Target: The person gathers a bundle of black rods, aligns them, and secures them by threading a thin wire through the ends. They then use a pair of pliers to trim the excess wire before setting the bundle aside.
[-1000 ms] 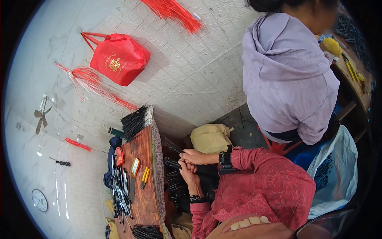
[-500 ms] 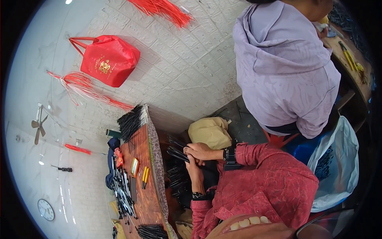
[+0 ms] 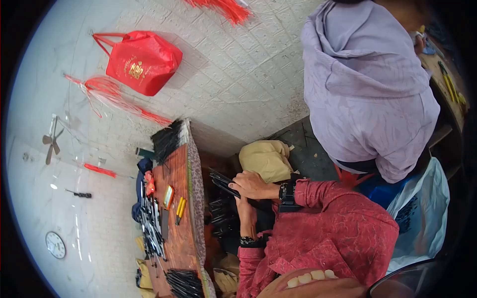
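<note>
A bundle of thin black strips (image 3: 221,183) is held in front of my chest, its free ends pointing to the left. My right hand (image 3: 256,186), with a black watch on its wrist, is closed over the bundle's near end. From below, my left hand (image 3: 244,211), with a dark band at its wrist, meets the same bundle; the right hand covers most of its fingers, but it appears to grip the strips too. Just beneath the hands lie more black strips (image 3: 222,211), partly hidden by my arms.
On the left stands a wooden table (image 3: 174,243) with yellow-handled pliers (image 3: 180,211), a small box (image 3: 168,196) and black bundles (image 3: 184,283). A beige bag (image 3: 266,160) sits beyond my hands. A co-worker in lilac (image 3: 367,89) sits at upper right, near a pale plastic bag (image 3: 432,213).
My right hand has slid over the bundle and now covers more of it and of the left fingers. The bundle's free ends have drawn closer together. The whole view has shifted slightly.
</note>
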`<control>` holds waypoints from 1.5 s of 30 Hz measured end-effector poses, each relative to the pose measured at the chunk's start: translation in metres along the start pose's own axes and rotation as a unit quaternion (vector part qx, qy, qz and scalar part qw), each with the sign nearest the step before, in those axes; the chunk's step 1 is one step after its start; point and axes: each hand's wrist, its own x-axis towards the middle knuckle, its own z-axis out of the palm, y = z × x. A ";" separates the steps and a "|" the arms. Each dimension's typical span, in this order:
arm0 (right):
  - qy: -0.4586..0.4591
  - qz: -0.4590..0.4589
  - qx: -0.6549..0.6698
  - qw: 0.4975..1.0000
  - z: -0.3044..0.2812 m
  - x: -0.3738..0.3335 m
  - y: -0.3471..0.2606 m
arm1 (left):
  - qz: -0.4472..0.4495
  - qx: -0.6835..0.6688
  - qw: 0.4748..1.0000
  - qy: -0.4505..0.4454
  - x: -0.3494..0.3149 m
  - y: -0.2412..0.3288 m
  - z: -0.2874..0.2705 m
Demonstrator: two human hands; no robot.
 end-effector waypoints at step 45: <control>-0.517 -0.243 0.377 0.729 0.277 0.186 -0.284 | 0.311 0.181 0.884 0.297 -0.028 0.198 -0.349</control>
